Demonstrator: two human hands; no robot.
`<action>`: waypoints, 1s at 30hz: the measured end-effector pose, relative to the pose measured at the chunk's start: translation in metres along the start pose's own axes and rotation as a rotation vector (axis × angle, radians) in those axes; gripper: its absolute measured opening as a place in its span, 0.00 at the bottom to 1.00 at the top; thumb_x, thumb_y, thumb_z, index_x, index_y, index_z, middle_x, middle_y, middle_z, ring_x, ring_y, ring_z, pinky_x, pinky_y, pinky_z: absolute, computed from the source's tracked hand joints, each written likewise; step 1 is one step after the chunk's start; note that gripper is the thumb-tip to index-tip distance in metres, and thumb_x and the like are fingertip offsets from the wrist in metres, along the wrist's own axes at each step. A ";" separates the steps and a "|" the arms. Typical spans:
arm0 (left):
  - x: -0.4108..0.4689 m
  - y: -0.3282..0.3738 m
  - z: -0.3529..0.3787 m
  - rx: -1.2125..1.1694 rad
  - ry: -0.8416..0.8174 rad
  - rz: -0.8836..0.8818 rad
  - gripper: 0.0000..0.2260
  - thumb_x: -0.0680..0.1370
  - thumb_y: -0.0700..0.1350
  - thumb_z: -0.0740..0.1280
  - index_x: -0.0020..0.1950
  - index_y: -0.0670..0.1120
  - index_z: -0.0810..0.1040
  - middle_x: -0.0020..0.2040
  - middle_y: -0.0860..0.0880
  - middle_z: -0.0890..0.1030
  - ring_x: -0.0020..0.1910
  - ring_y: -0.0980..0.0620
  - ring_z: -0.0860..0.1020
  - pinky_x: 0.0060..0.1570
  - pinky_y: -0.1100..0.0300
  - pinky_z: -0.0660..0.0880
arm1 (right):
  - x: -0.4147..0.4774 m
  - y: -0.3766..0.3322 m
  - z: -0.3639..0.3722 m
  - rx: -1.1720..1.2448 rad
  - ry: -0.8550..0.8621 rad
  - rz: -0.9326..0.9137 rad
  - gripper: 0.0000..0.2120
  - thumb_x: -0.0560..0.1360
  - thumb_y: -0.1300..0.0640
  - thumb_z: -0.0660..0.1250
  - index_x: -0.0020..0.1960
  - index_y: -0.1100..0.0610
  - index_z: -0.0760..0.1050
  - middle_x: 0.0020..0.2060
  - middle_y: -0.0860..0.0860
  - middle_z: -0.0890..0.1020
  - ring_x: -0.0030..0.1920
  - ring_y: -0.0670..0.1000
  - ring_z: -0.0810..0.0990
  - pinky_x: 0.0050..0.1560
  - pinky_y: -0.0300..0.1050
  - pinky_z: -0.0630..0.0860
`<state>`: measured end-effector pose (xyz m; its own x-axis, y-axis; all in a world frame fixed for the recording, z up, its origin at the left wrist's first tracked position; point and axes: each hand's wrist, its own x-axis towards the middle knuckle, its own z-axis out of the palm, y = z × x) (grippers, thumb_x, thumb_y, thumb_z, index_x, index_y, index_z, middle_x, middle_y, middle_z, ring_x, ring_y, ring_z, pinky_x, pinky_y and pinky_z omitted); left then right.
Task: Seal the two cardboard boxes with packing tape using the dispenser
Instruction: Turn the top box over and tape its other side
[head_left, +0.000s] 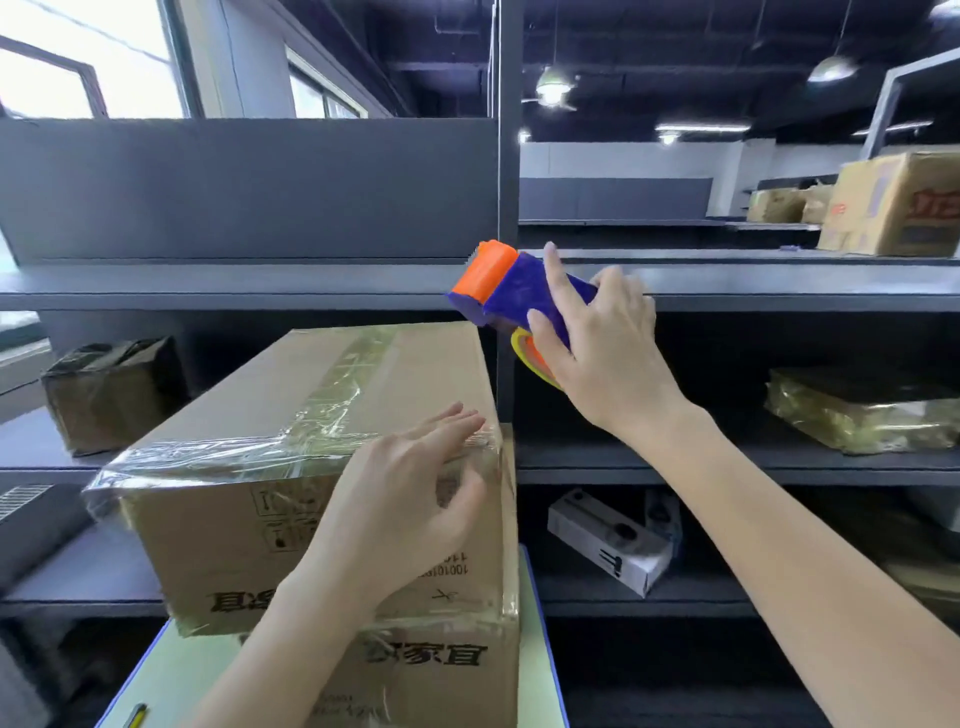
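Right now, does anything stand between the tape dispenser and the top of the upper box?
Nothing visible fills the gap. The right hand holds the tape dispenser above and right of the upper box; only the left hand rests on its near right corner.

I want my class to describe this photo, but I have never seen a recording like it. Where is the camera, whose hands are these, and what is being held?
There is no machine here. A person wears one wide-angle camera on the head, so this single picture looks forward and down over their own arms. The left hand rests on the near top corner of the upper brown cardboard box, where clear packing tape already covers the edge and runs along the top. That box sits on a second brown cardboard box, which stands on a pale green board with a blue edge. The right hand grips a blue and orange plastic tape dispenser, held in the air beyond the box. Behind are grey shelves holding wrapped parcels.
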<state>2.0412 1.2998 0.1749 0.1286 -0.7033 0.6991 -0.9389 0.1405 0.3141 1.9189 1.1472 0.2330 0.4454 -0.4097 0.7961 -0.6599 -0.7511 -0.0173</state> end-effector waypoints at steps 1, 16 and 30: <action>-0.003 -0.003 -0.004 0.047 0.004 -0.002 0.23 0.71 0.53 0.56 0.57 0.47 0.82 0.56 0.54 0.81 0.58 0.68 0.72 0.56 0.74 0.68 | 0.006 -0.010 0.007 0.017 0.007 -0.044 0.32 0.76 0.43 0.50 0.75 0.58 0.55 0.49 0.60 0.69 0.52 0.58 0.69 0.54 0.52 0.65; -0.012 -0.026 -0.014 0.211 -0.021 0.051 0.16 0.69 0.57 0.64 0.47 0.49 0.83 0.48 0.56 0.84 0.46 0.57 0.82 0.41 0.64 0.79 | -0.025 -0.030 0.031 0.534 -0.002 0.088 0.22 0.79 0.59 0.59 0.72 0.61 0.62 0.66 0.50 0.69 0.67 0.43 0.64 0.68 0.28 0.55; -0.021 -0.020 -0.003 0.259 0.059 0.095 0.20 0.67 0.46 0.58 0.52 0.42 0.82 0.51 0.50 0.84 0.51 0.51 0.82 0.45 0.60 0.78 | -0.111 -0.091 0.024 1.307 -0.377 0.723 0.32 0.78 0.45 0.57 0.74 0.40 0.41 0.75 0.38 0.49 0.74 0.38 0.50 0.75 0.46 0.51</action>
<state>2.0588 1.3141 0.1558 0.0473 -0.6529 0.7560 -0.9970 0.0156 0.0759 1.9441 1.2490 0.1312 0.5296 -0.8258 0.1936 0.0888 -0.1730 -0.9809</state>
